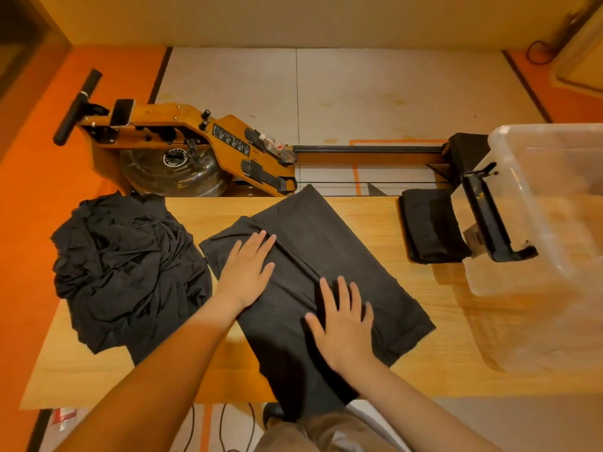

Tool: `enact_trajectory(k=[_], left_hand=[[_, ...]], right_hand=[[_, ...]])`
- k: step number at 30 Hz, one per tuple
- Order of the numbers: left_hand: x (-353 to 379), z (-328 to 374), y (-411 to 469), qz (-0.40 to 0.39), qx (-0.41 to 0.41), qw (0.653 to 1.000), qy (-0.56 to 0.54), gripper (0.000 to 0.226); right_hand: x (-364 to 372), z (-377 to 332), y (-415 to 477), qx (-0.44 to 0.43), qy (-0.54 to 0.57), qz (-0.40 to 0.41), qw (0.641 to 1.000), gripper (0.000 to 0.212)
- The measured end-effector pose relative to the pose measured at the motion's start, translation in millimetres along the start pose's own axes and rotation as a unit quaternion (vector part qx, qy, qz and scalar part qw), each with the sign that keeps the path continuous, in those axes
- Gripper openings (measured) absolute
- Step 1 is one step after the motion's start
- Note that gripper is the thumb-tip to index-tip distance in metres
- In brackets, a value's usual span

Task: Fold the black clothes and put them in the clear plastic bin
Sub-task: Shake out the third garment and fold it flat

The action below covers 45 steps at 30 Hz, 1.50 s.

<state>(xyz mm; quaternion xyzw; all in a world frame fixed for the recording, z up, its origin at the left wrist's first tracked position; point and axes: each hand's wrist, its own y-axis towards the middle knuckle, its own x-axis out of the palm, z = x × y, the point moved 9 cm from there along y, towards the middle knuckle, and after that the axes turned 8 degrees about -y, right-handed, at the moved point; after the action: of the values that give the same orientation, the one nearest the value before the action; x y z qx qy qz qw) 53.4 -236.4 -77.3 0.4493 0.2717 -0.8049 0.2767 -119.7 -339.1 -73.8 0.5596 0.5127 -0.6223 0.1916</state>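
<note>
Flat black fabric garment (342, 256): spread diagonally mid-worktop, one side folded inward along a raised crease, near end hanging over the near edge. Crumpled pile of black clothes (124, 272): heaped, unfolded, at the left edge. Folded black garment (430, 226): compact rectangle near the far edge, just beside the clear plastic bin (554, 223). Bin: open-topped, at the right edge.

clear plastic bin (509, 282) — cut by right edge, bottle (277, 148) label unreadable
</note>
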Motion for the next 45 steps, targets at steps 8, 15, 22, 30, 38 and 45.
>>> enact_trajectory(k=[8,15,22,30,38,45], left_hand=[[49.1,-5.7,-44.5,0.094,-0.24,0.966,-0.015,0.07],[43.4,-21.8,-9.4,-0.004,-0.013,0.996,0.088,0.086],[35.0,-19.0,-11.4,0.003,-0.04,0.997,0.064,0.087],[22.8,-19.9,27.6,0.016,-0.038,0.995,0.088,0.082],[25.1,-22.0,53.0,0.055,-0.081,0.992,0.075,0.08],[20.5,-20.8,70.2,0.092,-0.091,0.988,0.089,0.076]], right_hand=[[-9.8,36.2,95.4,-0.129,-0.136,0.078,0.979,0.07],[26.0,52.5,23.7,0.087,-0.026,0.138,0.986,0.062],[3.1,54.2,49.2,0.07,-0.053,0.147,0.985,0.064],[-26.0,42.2,123.7,-0.011,-0.097,0.094,0.991,0.057],[-42.5,63.2,165.3,-0.045,-0.108,0.103,0.988,0.068],[-57.2,66.9,192.3,-0.063,-0.112,0.108,0.986,0.067]])
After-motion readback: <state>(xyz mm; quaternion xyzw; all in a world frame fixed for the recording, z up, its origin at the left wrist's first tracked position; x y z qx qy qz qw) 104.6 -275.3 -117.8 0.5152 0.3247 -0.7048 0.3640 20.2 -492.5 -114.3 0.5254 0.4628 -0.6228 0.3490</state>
